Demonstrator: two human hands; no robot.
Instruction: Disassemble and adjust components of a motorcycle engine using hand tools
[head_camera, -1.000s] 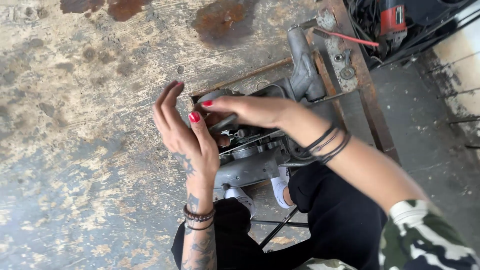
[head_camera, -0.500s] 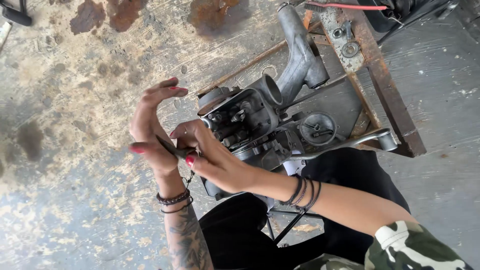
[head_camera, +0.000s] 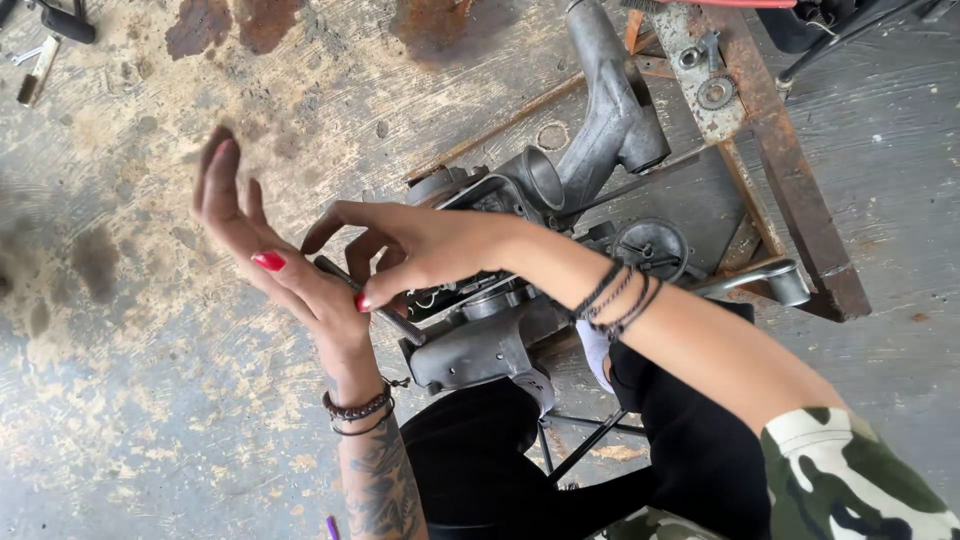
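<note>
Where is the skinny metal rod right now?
In the head view, the metal rod sits left of centre, pinched by the right hand against the open left hand, just in front of the grey engine.

Beyond the hands lies a worn concrete floor (head_camera: 130, 400) with dark rust-coloured stains (head_camera: 230, 22) along its far edge. Far off to the left sit a small metal tool (head_camera: 38, 68) and a black handle (head_camera: 68, 22) — well apart from the hands. To the right runs a rusty steel frame (head_camera: 790, 190), a toothed wheel (head_camera: 716, 93) lying on its flat plate. A white shoe (head_camera: 597, 352) shows under the right forearm.
</note>
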